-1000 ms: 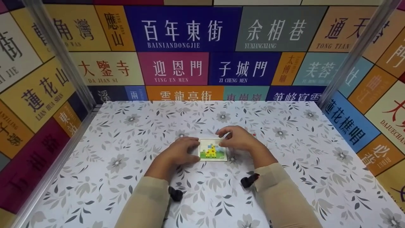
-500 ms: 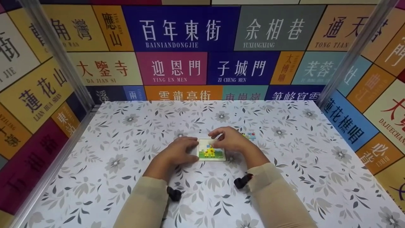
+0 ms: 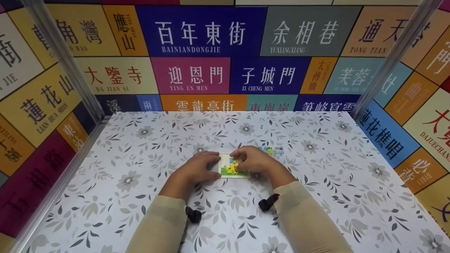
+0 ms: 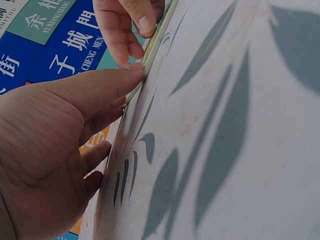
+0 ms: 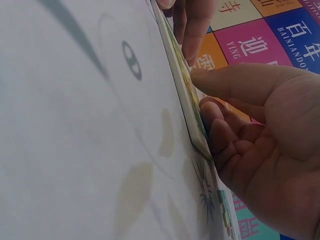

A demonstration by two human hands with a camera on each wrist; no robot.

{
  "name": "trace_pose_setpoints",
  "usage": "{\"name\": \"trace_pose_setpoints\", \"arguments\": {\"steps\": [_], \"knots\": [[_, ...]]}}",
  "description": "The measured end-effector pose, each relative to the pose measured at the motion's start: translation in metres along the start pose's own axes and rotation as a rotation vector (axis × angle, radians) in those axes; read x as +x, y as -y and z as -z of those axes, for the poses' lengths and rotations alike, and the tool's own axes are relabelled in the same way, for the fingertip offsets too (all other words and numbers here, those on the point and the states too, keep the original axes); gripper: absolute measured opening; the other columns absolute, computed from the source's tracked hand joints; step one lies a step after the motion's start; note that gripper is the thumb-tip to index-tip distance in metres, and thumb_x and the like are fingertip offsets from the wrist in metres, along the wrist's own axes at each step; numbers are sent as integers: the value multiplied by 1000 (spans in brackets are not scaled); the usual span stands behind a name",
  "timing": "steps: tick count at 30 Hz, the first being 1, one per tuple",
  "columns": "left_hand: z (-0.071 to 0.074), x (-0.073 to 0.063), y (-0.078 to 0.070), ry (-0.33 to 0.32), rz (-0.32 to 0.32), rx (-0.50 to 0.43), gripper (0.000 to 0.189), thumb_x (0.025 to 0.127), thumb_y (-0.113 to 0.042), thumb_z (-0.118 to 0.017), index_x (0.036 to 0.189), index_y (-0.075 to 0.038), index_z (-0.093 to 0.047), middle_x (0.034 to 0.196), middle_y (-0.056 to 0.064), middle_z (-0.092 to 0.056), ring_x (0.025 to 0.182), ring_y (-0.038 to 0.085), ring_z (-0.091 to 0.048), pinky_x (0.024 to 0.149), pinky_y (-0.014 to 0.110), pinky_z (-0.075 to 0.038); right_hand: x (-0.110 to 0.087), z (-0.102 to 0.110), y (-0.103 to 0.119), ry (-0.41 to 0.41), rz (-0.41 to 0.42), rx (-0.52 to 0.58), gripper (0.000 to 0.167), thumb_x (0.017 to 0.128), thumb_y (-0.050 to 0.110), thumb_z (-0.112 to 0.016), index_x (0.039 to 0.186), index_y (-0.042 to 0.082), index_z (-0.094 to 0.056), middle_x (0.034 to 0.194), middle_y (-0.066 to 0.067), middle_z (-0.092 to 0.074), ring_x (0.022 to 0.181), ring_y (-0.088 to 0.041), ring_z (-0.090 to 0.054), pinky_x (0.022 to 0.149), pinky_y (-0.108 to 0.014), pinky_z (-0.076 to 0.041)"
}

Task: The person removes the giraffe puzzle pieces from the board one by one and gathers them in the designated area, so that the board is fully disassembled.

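A small framed jigsaw puzzle (image 3: 229,172) with a yellow giraffe on green lies flat on the table. At its left edge is my left hand (image 3: 197,168), the thumb at the near corner and the fingers at the far corner, gripping the frame. My right hand (image 3: 258,161) covers the right part of the picture. In the right wrist view, that thumb (image 5: 225,82) reaches onto the puzzle's surface, and the other fingers curl close along the far side. Whether a piece sits between them I cannot tell.
Colourful loose puzzle pieces (image 3: 272,150) lie just behind my right hand, partly hidden by it. A floral cloth (image 3: 140,218) covers the table. Panels with printed signs (image 3: 197,75) stand along the back and both sides.
My right hand first shifts left over the puzzle, then lowers nearer, covering more of the giraffe. More loose pieces show behind it. My left hand keeps its place on the frame.
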State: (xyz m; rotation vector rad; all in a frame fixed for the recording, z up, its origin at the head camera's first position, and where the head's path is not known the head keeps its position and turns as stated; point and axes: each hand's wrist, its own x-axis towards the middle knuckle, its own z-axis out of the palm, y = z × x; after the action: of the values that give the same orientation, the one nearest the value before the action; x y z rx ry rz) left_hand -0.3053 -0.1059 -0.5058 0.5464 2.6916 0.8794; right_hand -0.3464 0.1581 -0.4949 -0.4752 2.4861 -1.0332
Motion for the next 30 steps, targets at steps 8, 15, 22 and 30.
{"name": "trace_pose_setpoints", "arguments": {"steps": [8, 15, 22, 30], "knots": [[1, 0, -2, 7, 1, -8, 67, 94, -36, -81, 155, -21, -58, 169, -6, -47, 164, 25, -31, 137, 51, -22, 2, 0, 0, 10, -45, -5, 52, 86, 15, -88, 135, 24, -73, 123, 4, -74, 103, -17, -65, 90, -34, -56], [1, -1, -2, 5, 11, -22, 67, 94, -36, -81, 155, -21, -58, 169, -7, -47, 164, 25, -31, 137, 51, -22, 1, -1, 0, 16, -45, 8, 53, 86, 13, -88, 136, 22, -73, 120, 2, -74, 101, -17, -65, 90, -33, -56], [1, 0, 1, -16, -58, 26, 65, 95, -34, -79, 155, -16, -59, 168, -1, -49, 162, 28, -34, 136, 50, -24, -1, -1, 2, 4, -29, -1, 54, 85, 13, -89, 137, 19, -73, 117, 0, -74, 99, -15, -63, 89, -31, -54], [1, -1, 0, -7, -52, 22, 66, 95, -34, -79, 155, -17, -58, 169, 0, -48, 163, 29, -33, 136, 51, -23, 1, -2, 2, 15, -14, -16, 51, 86, 12, -88, 134, 18, -74, 111, -2, -72, 96, -15, -63, 85, -28, -53]]}}
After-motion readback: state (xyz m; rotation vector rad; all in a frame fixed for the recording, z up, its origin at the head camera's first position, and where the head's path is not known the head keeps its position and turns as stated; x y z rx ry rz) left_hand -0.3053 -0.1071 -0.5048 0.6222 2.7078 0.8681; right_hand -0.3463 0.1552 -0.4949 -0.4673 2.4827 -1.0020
